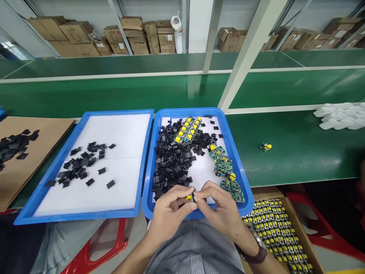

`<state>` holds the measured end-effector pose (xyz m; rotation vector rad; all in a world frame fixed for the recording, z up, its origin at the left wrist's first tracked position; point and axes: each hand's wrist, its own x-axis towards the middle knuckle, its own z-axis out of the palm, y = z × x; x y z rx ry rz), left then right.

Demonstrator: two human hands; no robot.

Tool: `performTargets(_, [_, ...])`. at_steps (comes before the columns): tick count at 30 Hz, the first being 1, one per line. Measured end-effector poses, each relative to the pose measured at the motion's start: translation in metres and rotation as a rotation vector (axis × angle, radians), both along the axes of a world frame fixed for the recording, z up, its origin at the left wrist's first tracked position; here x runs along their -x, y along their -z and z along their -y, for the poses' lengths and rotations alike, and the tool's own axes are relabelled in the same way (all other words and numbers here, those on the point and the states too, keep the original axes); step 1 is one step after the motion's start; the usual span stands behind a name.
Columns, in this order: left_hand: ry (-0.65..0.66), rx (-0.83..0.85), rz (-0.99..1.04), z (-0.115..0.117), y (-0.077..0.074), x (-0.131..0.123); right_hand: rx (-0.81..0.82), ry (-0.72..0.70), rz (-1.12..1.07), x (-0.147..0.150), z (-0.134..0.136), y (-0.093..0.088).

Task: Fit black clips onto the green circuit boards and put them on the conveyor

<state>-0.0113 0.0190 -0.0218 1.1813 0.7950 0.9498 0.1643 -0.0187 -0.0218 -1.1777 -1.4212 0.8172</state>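
Over the front edge of a blue tray (247,196), my left hand (173,205) and my right hand (218,205) meet at a small circuit board (192,197) with a yellow part on it. Thumb and fingers of both hands pinch it, the left from its yellow side. My fingers hide much of the board. Behind my left hand, a heap of small black pieces (171,160) fills the tray's left side. A strip of boards with yellow parts (188,129) lies on the heap. Several green circuit boards (224,165) are piled along the tray's right side.
Left of my tray is another blue tray (139,190) with scattered black pieces (76,167). More lie on cardboard (48,152). A single board (265,147) and white packing pieces (342,115) are on the green bench (285,163). A carton of boards (279,228) stands low at right.
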Motion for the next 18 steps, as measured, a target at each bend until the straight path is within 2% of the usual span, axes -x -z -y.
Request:
performTargets(4, [0.015,-0.096,-0.091,0.009,0.002,-0.001,0.08,0.024,-0.042,-0.006,0.002,0.0])
performTargets(9, [-0.102,-0.496,-0.321,0.02,-0.003,-0.004,0.134,0.136,-0.092,-0.006,0.018,0.006])
performTargets(14, [-0.207,-0.625,-0.366,0.024,-0.007,-0.005,-0.049,0.187,0.016,0.004,0.033,0.015])
performTargets(18, [-0.235,-0.703,-0.377,0.029,-0.005,-0.003,-0.119,0.228,0.115,0.014,0.034,0.012])
